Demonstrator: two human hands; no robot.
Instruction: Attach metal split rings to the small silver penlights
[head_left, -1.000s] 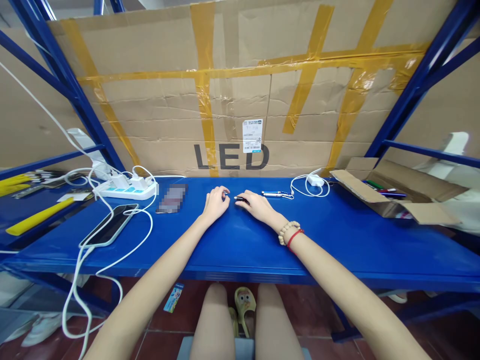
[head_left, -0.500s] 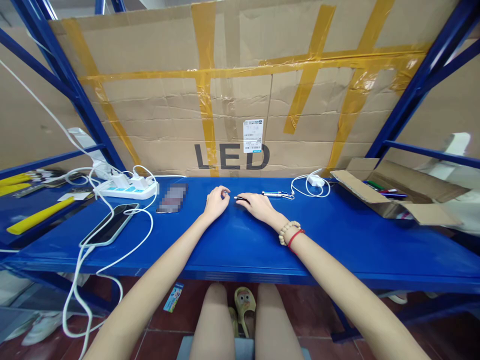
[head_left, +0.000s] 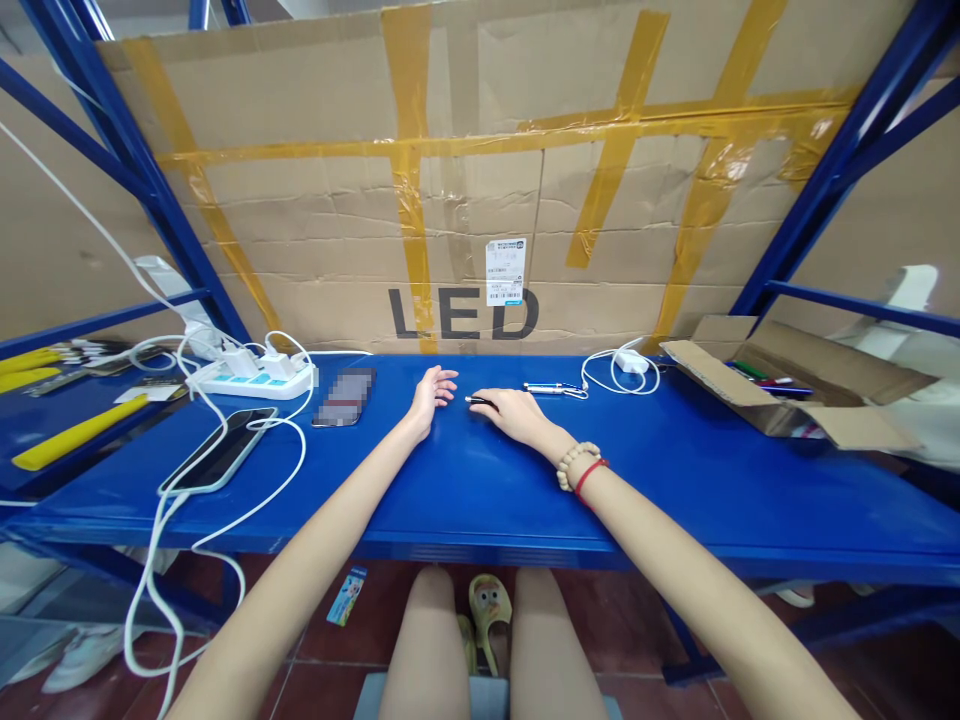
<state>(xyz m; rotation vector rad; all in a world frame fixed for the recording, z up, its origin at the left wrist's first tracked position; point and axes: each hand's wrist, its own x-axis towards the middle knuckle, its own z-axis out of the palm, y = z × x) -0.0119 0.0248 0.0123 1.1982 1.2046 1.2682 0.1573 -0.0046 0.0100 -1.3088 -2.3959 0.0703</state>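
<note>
My left hand rests on the blue tabletop with its fingers stretched out and slightly spread, and nothing shows in it. Across a narrow gap, my right hand lies palm down, its thumb and fingers closed on a slim black pen. A pale tip points left toward my left hand; the pen's rear part is hidden under the fingers. Just beyond the right hand lies a blue and silver pen-like piece, touched by neither hand.
On the left are a power strip with chargers, a cabled phone and a blurred-out dark phone-like slab. A white charger with coiled cable and an open cardboard box of pens stand right. Taped cardboard walls the back.
My left hand has uncurled: its fingers, bent near a small dark thing before, are now stretched out, and that thing no longer shows. My right hand has hardly moved.
</note>
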